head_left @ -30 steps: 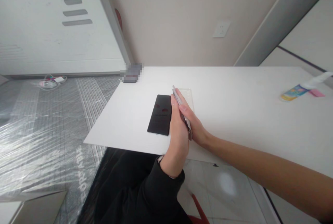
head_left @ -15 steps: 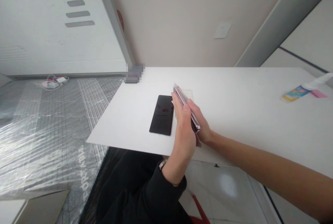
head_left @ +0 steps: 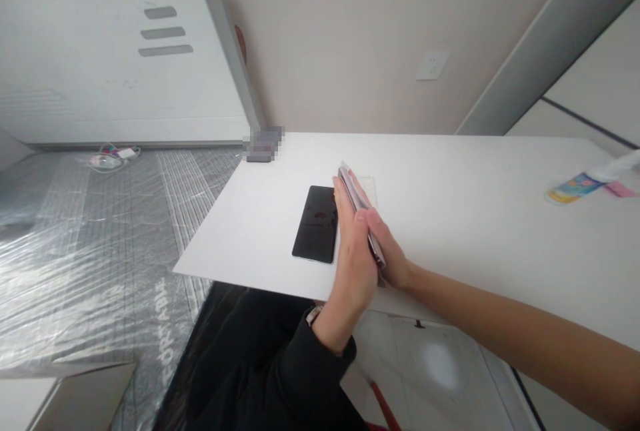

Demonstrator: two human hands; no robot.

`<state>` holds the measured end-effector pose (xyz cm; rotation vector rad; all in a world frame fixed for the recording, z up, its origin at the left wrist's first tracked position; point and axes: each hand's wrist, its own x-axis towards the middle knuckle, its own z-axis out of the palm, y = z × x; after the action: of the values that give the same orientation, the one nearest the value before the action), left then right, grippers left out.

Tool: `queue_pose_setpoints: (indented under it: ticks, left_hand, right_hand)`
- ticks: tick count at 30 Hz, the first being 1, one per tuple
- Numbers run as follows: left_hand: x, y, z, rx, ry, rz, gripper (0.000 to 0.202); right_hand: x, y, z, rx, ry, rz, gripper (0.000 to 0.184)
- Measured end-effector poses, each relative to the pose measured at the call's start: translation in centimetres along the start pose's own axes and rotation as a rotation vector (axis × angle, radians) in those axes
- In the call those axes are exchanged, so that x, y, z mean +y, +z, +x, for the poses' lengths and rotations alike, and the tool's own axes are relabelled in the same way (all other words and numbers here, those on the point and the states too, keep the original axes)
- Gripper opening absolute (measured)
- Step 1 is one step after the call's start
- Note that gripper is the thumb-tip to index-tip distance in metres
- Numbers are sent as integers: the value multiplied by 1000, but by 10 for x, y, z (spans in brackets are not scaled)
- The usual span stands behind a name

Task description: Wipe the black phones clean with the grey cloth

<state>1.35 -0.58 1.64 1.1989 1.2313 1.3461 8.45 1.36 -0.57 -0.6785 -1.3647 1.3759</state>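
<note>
A thin pinkish phone (head_left: 361, 212) stands on its long edge on the white table (head_left: 475, 217), pressed between my two palms. My left hand (head_left: 353, 257) lies flat against its left face with fingers straight and together. My right hand (head_left: 387, 247) presses its right face, mostly hidden behind the phone. A black phone (head_left: 317, 223) lies flat, screen up, just left of my left hand. A clear case (head_left: 369, 185) lies on the table behind the upright phone.
A colourful tube (head_left: 573, 187) and a pink item (head_left: 620, 189) lie at the table's right end. A small dark object (head_left: 260, 157) sits at the far left corner. Plastic-wrapped flooring (head_left: 90, 244) lies left of the table. A wall socket (head_left: 431, 65) is behind.
The view has shifted slightly. The upright phone and both hands stay pressed together in nearly the same spot beside the black phone.
</note>
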Motion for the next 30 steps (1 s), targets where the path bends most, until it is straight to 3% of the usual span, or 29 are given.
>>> queue_pose_setpoints:
  ticks: [4,8,12,16,21,23,25,27,30]
  left_hand:
    - [-4,-5,8,1,-53,-57,64]
    - [-14,3,3,4,42,75,66]
    - [-14,2,4,9,112,266,67]
    - [-6,-11,15,31,204,496,62]
    - [-8,-22,22,-7,252,568,55]
    - [-10,-24,22,44,268,476,56]
    - [-11,-25,21,130,185,258,68]
    - [-7,-24,20,172,-6,-105,73]
    - [3,-21,17,99,-319,-645,50]
  right_hand:
    - [1,1,-1,-72,-62,-65,73]
    - [3,0,6,38,97,141,77]
    - [-1,3,12,8,185,290,82]
    - [-2,7,14,-15,221,388,67]
    - [5,-1,22,120,306,486,47]
    - [6,-8,25,177,338,478,36]
    - [5,-13,27,219,347,462,30]
    - [4,-15,28,223,333,439,32]
    - [4,-16,29,225,270,345,38]
